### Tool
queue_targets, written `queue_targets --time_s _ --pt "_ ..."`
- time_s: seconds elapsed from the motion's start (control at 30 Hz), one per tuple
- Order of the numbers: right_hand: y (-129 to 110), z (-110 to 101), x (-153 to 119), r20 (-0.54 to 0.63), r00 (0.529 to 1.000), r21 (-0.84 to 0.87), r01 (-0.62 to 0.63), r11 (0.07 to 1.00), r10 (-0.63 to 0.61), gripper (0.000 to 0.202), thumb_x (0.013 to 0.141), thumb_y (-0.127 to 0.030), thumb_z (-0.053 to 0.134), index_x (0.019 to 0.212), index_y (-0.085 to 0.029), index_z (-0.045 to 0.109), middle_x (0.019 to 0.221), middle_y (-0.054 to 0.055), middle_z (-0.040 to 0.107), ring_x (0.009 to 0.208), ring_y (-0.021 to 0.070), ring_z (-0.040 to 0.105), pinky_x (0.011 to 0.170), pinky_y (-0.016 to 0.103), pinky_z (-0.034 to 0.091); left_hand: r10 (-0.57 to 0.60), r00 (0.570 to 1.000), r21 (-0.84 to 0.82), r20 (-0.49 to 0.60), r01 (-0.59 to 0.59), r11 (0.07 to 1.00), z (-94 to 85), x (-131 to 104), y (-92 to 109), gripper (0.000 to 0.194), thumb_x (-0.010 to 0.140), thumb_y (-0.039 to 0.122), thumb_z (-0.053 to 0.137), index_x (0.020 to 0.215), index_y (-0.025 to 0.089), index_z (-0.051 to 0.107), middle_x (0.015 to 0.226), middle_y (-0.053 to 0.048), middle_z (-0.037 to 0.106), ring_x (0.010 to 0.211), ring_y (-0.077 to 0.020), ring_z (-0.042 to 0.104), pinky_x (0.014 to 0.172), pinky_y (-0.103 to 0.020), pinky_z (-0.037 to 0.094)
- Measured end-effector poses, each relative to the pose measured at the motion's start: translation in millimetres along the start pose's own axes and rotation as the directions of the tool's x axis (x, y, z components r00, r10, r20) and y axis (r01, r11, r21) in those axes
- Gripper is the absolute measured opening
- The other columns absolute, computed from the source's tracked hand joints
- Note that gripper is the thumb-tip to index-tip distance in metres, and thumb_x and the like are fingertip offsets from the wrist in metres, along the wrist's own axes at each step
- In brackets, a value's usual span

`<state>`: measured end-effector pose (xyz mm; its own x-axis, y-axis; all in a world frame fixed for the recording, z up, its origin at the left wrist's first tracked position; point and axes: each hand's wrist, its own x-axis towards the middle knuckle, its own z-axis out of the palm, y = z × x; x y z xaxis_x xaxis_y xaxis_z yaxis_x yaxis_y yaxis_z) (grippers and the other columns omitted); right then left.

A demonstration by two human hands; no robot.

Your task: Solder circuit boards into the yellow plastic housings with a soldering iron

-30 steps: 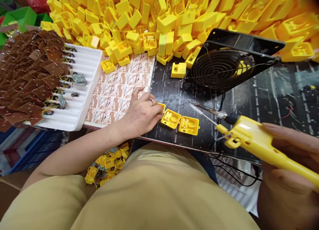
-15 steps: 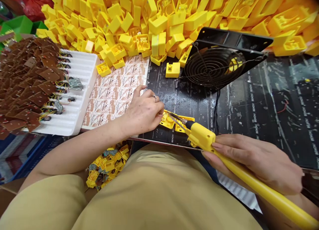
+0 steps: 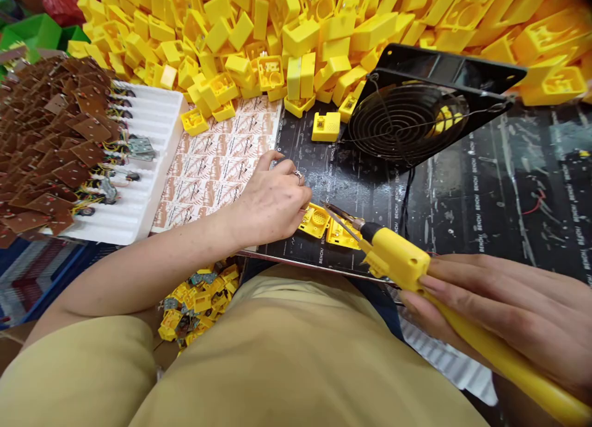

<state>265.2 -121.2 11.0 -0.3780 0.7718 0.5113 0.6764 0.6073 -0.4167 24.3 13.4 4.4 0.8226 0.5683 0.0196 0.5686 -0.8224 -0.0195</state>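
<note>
An opened yellow casing lies in two halves near the table's front edge. At its left half is my left hand, fingers curled together; whatever they pinch is hidden. My right hand is wrapped round the yellow handle of a tool that looks like a soldering iron. Its thin metal tip points left, over the casing's right half, and a second thin rod runs beside it. Whether the tip touches the casing is unclear.
A black fan stands behind the casing, beside a small yellow box. Yellow casings are heaped along the back. Brown circuit boards cover a white foam tray at left. More yellow parts lie below the table edge.
My right hand has moved right with the tool, drawing its tip back from the left half of the casing. The whole view has shifted slightly. My left hand keeps its place by the casing.
</note>
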Motion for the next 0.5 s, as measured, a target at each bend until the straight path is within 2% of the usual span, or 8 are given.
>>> queue_targets --time_s 0.1,0.2,0.33,0.4,0.5 --pt "5.3 -0.2 -1.7 0.039 0.997 0.002 0.061 0.998 -0.061 0.010 0.087 -0.015 0.067 0.092 -0.016 0.058 0.082 0.003 0.068 0.078 0.0120 0.066 0.073 0.024 0.056 0.005 1.000 0.012 0.012 -0.005 1.000 -0.9 0.7 0.1 0.024 0.083 0.022 0.047 0.069 0.017 0.066 0.070 -0.006 0.065 0.083 -0.0232 0.054 0.095 -0.048 0.038" --pt "4.8 0.1 3.8 0.036 0.997 0.022 0.069 0.997 -0.069 0.007 0.089 -0.017 0.064 0.092 -0.016 0.058 0.081 0.003 0.068 0.075 0.0104 0.067 0.070 0.021 0.055 0.006 1.000 0.016 0.015 -0.007 1.000 -1.3 1.6 1.1 0.023 0.082 0.022 0.047 0.068 0.017 0.065 0.069 -0.006 0.065 0.083 -0.0233 0.054 0.093 -0.047 0.039" --pt "2.7 3.0 7.8 0.003 1.000 0.036 0.009 0.999 -0.009 0.008 0.089 -0.018 0.064 0.095 -0.018 0.059 0.079 0.001 0.068 0.072 0.0100 0.067 0.069 0.019 0.056 -0.007 1.000 -0.002 0.009 0.007 1.000 -2.1 -1.8 1.0 0.023 0.085 0.026 0.049 0.071 0.017 0.066 0.071 -0.007 0.065 0.085 -0.0244 0.055 0.095 -0.047 0.039" --pt "5.2 6.6 3.6 -0.059 0.998 0.032 -0.032 0.999 0.034 0.013 0.090 -0.019 0.063 0.102 -0.020 0.059 0.077 0.000 0.067 0.069 0.0102 0.067 0.067 0.019 0.057 -0.034 0.999 -0.082 -0.001 0.034 0.996 -2.7 -8.0 -1.2 0.022 0.086 0.032 0.053 0.080 0.016 0.068 0.076 -0.007 0.067 0.088 -0.0249 0.056 0.095 -0.047 0.039" --pt "12.6 13.0 -8.5 -0.130 0.989 0.054 -0.063 0.997 0.069 0.032 0.086 -0.022 0.068 0.117 -0.023 0.058 0.079 0.001 0.069 0.067 0.0127 0.067 0.060 0.020 0.059 -0.078 0.996 -0.278 -0.049 0.062 0.959 -1.8 -21.4 -5.6 0.024 0.086 0.036 0.059 0.096 0.015 0.067 0.092 -0.007 0.069 0.094 -0.0239 0.057 0.097 -0.045 0.039"
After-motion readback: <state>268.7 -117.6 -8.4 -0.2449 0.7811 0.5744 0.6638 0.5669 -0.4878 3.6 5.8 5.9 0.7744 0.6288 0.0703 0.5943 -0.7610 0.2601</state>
